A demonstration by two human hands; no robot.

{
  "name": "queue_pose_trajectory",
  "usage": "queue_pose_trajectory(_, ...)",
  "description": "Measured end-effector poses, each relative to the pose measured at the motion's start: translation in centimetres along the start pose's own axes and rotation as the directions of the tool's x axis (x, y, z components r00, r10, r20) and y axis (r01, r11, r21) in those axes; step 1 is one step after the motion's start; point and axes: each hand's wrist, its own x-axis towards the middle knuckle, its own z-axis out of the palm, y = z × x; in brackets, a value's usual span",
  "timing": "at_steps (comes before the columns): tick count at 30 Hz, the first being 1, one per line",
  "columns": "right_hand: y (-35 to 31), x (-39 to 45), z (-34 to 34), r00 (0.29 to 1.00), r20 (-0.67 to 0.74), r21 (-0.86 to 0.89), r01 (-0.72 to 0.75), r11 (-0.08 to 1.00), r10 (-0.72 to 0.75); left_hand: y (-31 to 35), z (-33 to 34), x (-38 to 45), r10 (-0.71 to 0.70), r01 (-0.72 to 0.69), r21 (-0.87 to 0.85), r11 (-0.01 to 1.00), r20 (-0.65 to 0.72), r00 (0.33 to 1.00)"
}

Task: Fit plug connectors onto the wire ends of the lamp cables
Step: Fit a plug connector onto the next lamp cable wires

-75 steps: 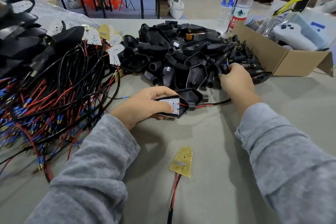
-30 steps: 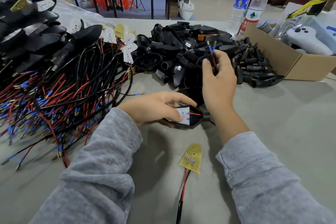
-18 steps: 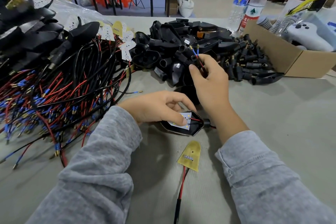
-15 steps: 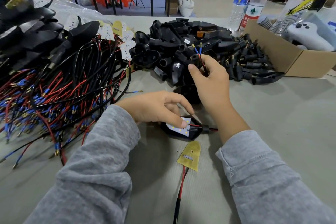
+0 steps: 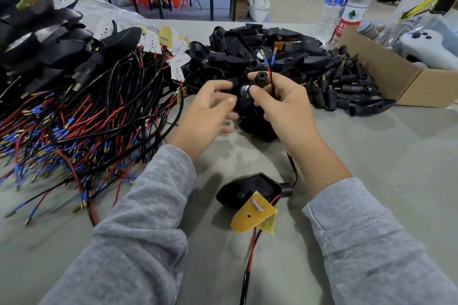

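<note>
My right hand (image 5: 285, 104) is raised in front of the black pile and pinches the lamp cable (image 5: 271, 82). The cable's two blue-sleeved wire ends (image 5: 269, 60) stick up above my fingers. A small black plug connector (image 5: 260, 77) sits at my right fingertips, beside the wires. My left hand (image 5: 210, 111) hovers just left of it with fingers apart, index tip close to the connector. The black lamp housing (image 5: 247, 186) lies on the table near me, and its red-black cable runs up under my right wrist.
A yellow board (image 5: 250, 214) with its own cable rests against the housing. Tangled red and black wires (image 5: 74, 119) fill the left. Black housings (image 5: 243, 42) and loose connectors (image 5: 344, 82) are heaped behind. A cardboard box (image 5: 386, 74) and two bottles (image 5: 352, 5) stand right.
My left hand has let go of the lamp housing, which now lies on the table, and risen to meet my right hand. A black connector now shows at my right fingertips.
</note>
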Motion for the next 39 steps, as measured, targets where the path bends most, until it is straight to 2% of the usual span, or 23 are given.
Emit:
queue_pose_trajectory(3,-0.2,-0.2,0.7,0.996,0.085,0.105,-0.037,0.994,0.028,-0.1,0.9,-0.2,0.059,-0.056,-0.057,0.997,0.051,0.997)
queue_pose_trajectory(6,-0.3,-0.5,1.1,0.989,0.137,0.123,-0.062,0.990,0.045,-0.2,1.6,-0.5,0.064,-0.055,-0.129,0.990,0.065,0.996)
queue_pose_trajectory(10,-0.2,-0.2,1.1,0.973,0.204,0.240,-0.156,0.958,0.107,-0.4,1.8,-0.5,0.058,-0.057,-0.027,0.998,0.033,0.998)
queue_pose_trajectory(13,-0.1,0.1,1.1,0.966,0.167,0.290,-0.240,0.927,0.198,-0.5,1.9,-0.1,0.005,-0.008,-0.107,0.994,-0.030,1.000)
queue_pose_trajectory(18,0.1,-0.2,0.9,0.985,0.114,0.060,-0.136,0.989,0.128,-0.4,0.9,0.1,0.075,-0.050,-0.376,0.925,0.053,0.996)
queue_pose_trajectory(23,0.1,-0.4,0.9,0.972,0.222,-0.071,-0.064,0.995,0.079,-0.4,0.7,0.3,0.212,-0.129,-0.410,0.903,0.161,0.964)
queue_pose_trajectory(28,0.1,-0.3,0.8,0.965,0.221,-0.135,-0.110,0.985,0.139,-0.8,0.0,0.8,0.097,-0.088,-0.455,0.886,-0.003,0.995)
queue_pose_trajectory(31,0.2,-0.2,0.6,0.962,0.214,-0.198,-0.128,0.972,0.170,-1.0,-0.6,1.2,0.019,-0.050,-0.570,0.820,-0.061,0.998)
queue_pose_trajectory(39,-0.1,-0.3,-0.2,0.935,0.281,-0.172,-0.174,0.970,0.218,-1.3,-1.7,1.7,-0.014,-0.102,-0.663,0.742,-0.168,0.986)
